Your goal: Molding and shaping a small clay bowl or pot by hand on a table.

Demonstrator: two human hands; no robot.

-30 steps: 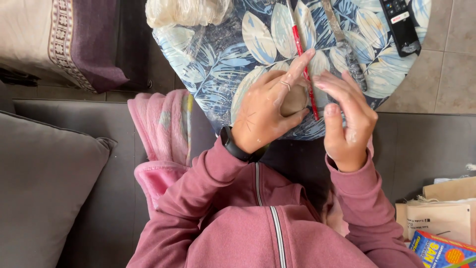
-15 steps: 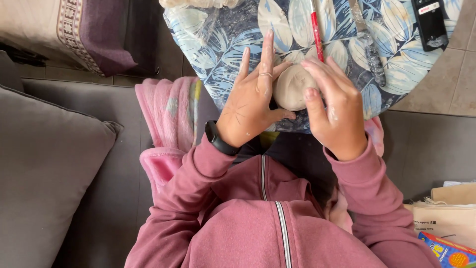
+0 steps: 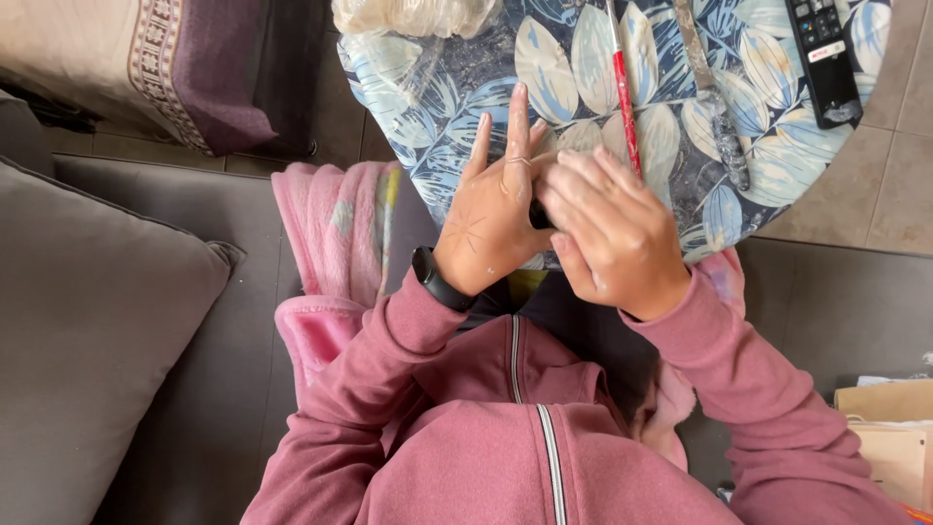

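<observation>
My left hand [image 3: 491, 219], with a ring and a black wristband, is held flat with its fingers stretched toward the round leaf-patterned table [image 3: 437, 97]. My right hand [image 3: 612, 238], dusted pale, lies over its palm side. The two are pressed together at the table's near edge. The beige clay lump seen between them earlier is hidden now. A thin red-handled tool [image 3: 624, 97] lies on the table just beyond my right fingertips. A clay-smeared metal blade [image 3: 714, 97] lies to its right.
A black remote control [image 3: 824, 53] lies at the table's far right, and a crumpled clear plastic bag [image 3: 413, 15] sits at its far edge. A pink blanket [image 3: 330, 243] lies beside my left arm on the dark sofa, by a grey cushion [image 3: 87, 331]. Cardboard boxes [image 3: 889, 437] sit at the lower right.
The red tool left my fingers and now lies on the table. The beige lump, visible between my palms half a second ago, is now covered as my right hand slid over it.
</observation>
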